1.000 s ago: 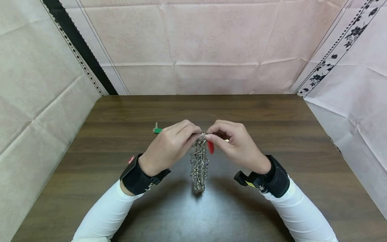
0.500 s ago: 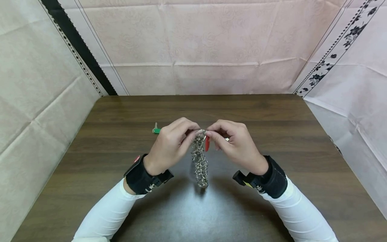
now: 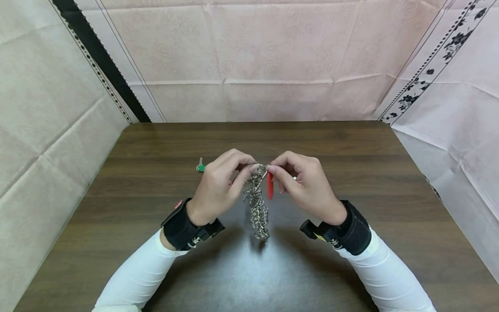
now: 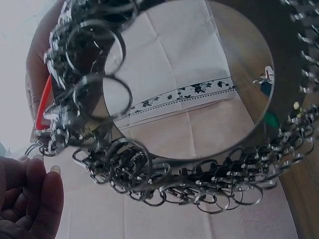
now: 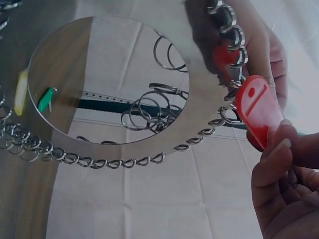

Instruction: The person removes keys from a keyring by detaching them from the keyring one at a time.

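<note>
A flat metal ring (image 5: 144, 152), its edge lined with small loops and many split key rings (image 4: 124, 159), stands almost edge-on between the hands in the head view. My left hand (image 3: 220, 184) pinches at its top, where small rings meet the fingertips; that contact is partly hidden. My right hand (image 3: 306, 182) holds a red plastic tag (image 5: 256, 107) between thumb and finger, right beside the loops. A hole and a slot show in the tag, which hangs down in the head view (image 3: 270, 186).
A green tag (image 3: 200, 168) with a silvery piece lies on the wooden table (image 3: 156, 143) beyond my left hand. A yellow piece (image 5: 21, 92) shows near it in the right wrist view. Pale cloth walls (image 3: 273, 65) enclose the table's back and sides.
Both hands and the metal ring have risen slightly from a second ago. The red tag shows more fully now, and the fingertips are a little farther apart.
</note>
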